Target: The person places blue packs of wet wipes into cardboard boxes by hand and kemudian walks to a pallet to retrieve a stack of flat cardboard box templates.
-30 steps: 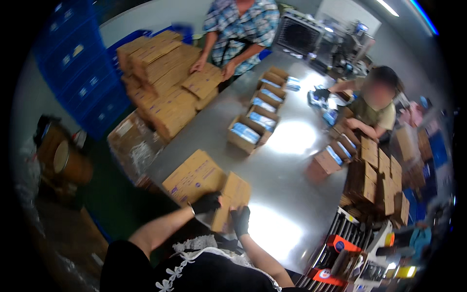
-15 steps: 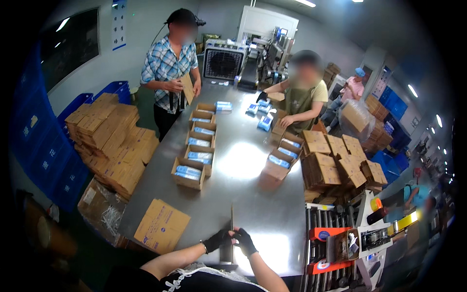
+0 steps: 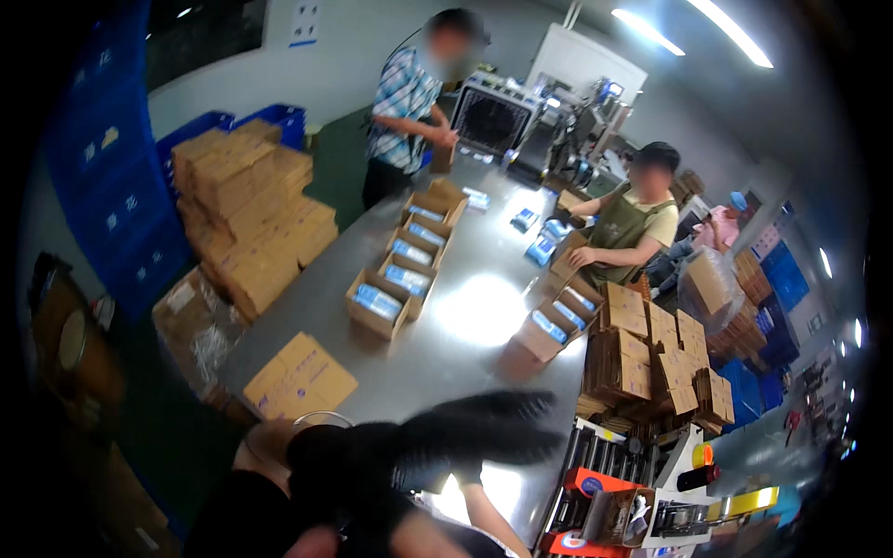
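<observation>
Close to the camera, a black-gloved hand (image 3: 465, 432) sweeps across the lower middle of the view, blurred, its fingers (image 3: 521, 407) spread apart and clasping nothing; which of the person's 2 hands it is cannot be told, and the other one cannot be made out in the dark blur below it, so its grip cannot be told either. Nearest the glove, just to its left, a flat stack of folded brown cardboard sheets (image 3: 299, 378) lies at the near corner of the long grey metal counter (image 3: 465, 325), apart from the glove. Farther along the counter stands a row of open brown cartons holding blue packets (image 3: 406, 256), with another row of open cartons (image 3: 558, 316) along the right edge. To the right rises a pile of small closed brown boxes (image 3: 651, 363). A large stack of brown cartons (image 3: 246, 219) stands left of the counter before blue plastic crates (image 3: 112, 186). A person in a checked shirt (image 3: 405, 98) stands at the far end, and a person in an olive apron (image 3: 625, 228) works at the right side.
</observation>
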A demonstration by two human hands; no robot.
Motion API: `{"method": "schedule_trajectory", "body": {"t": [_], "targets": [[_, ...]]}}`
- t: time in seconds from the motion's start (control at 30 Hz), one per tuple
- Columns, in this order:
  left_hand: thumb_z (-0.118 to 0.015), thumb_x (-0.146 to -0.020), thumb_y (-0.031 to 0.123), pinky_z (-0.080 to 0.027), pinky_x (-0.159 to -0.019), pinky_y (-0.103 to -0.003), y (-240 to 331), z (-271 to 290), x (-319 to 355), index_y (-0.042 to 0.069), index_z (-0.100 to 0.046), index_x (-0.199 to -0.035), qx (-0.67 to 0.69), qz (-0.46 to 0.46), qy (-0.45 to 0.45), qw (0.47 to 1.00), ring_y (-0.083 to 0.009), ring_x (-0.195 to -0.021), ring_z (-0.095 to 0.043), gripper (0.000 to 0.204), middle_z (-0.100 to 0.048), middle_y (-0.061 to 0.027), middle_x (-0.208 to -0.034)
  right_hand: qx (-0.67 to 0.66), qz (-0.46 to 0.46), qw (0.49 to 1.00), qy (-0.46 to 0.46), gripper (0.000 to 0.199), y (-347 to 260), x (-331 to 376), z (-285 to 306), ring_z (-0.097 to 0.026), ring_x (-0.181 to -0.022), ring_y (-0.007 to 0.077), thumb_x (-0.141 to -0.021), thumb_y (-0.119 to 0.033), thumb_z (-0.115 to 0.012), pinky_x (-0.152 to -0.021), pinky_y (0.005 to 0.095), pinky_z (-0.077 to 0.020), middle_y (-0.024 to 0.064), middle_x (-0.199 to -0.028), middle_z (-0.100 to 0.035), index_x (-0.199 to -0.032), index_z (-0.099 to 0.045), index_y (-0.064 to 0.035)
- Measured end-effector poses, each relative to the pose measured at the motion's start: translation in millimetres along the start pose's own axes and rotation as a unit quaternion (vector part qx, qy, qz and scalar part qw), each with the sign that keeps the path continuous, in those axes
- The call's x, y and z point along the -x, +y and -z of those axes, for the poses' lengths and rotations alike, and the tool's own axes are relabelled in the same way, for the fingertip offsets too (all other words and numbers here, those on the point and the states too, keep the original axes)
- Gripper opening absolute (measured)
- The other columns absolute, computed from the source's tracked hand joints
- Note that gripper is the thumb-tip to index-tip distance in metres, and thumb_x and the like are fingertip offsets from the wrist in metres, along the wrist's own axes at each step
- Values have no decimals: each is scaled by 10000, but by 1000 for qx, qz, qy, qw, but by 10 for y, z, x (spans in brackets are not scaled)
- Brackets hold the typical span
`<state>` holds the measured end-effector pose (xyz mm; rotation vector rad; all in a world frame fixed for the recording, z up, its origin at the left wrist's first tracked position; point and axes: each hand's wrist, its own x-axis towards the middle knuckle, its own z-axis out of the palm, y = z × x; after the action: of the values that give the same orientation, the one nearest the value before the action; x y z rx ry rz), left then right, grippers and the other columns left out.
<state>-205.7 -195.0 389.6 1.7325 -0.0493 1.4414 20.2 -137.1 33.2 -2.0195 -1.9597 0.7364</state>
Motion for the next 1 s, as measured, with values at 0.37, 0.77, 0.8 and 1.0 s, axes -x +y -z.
{"method": "schedule_trajectory", "body": {"t": [0.37, 0.77, 0.8, 1.0], "targets": [[-558, -911, 472, -410, -895, -544, 624, -61, 398, -77, -589, -1136, 126, -126, 68, 982, -427, -1032, -566, 594, -551, -293, -1142, -174, 163, 961, -137, 836, -1954, -262, -443, -582, -1006, 431, -807, -168, -617, -824, 468, -483, 265, -1193, -536, -1472, -115, -92], [-572, -894, 476, -311, -1024, -449, 1254, 1025, 2008, -37, -389, -1313, -61, 49, 143, 987, -359, -1238, -400, 687, -408, -255, -1331, 41, 228, 966, 112, 794, -2418, -37, -2173, -421, -1238, 406, -759, -356, -723, -1039, 447, -350, 280, -1400, -358, -1350, -358, 28], [-574, -890, 480, -297, -1042, -439, 1213, 1186, 2336, -30, -365, -1337, -163, 107, 235, 952, -352, -1265, -379, 710, -391, -251, -1355, -87, 157, 983, 40, 786, -2438, 50, -2098, -452, -1208, 395, -740, -330, -740, -1009, 429, -378, 269, -1339, -418, -1341, -368, 15], [-594, -848, 545, -262, -1106, -401, -239, 2646, 5486, -26, -271, -1428, -584, 550, 287, 524, -361, -1360, -304, 876, -333, -265, -1438, -383, -43, 890, -245, 594, -2162, -108, -2701, -583, -1033, 349, -796, -328, -701, -888, 427, -459, 208, -1160, -572, -1232, -441, -19]]}}
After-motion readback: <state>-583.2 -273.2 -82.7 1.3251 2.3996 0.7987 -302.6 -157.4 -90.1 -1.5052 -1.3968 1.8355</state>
